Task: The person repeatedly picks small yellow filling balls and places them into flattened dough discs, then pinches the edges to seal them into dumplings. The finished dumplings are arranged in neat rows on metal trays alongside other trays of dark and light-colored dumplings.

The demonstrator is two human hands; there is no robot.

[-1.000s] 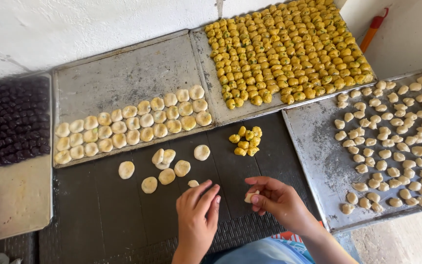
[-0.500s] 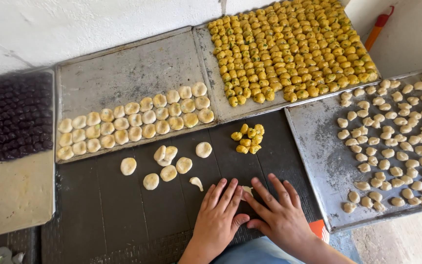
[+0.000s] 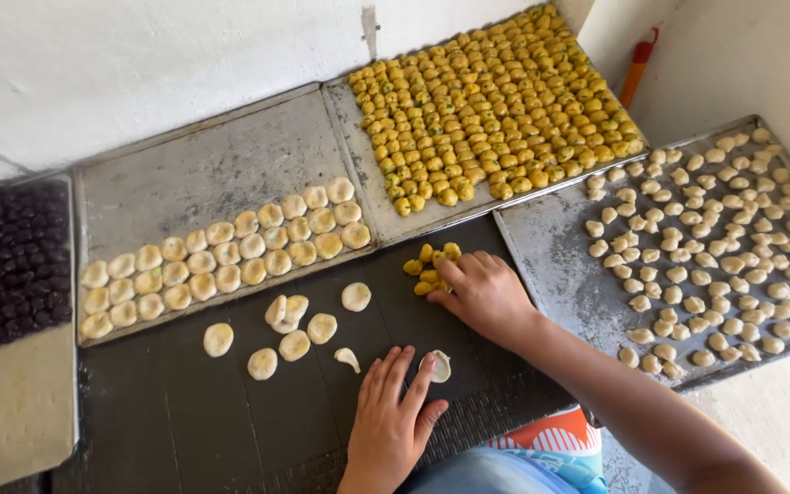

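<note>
My left hand (image 3: 393, 413) lies flat on the dark mat (image 3: 176, 412), fingers apart, its fingertips resting on a flattened pale dough disc (image 3: 439, 366). My right hand (image 3: 486, 293) reaches to a small heap of yellow filling balls (image 3: 424, 267) on the mat, fingers touching them. Whether it has pinched one I cannot see. Several loose pale dough rounds (image 3: 295, 344) lie on the mat to the left. A small torn dough piece (image 3: 348, 358) lies beside my left hand.
A metal tray (image 3: 194, 174) holds rows of pale filled rounds (image 3: 230, 256). A far tray (image 3: 363, 155) is packed with yellow balls (image 3: 496, 110). The right tray (image 3: 550, 247) holds small pale dough lumps (image 3: 733, 238). Dark balls (image 3: 6, 261) fill a left tray. An orange handle (image 3: 637, 69) leans in the corner.
My right hand has left the dough disc and reached up to the yellow heap. My left hand has shifted back slightly, its fingers now on the disc.
</note>
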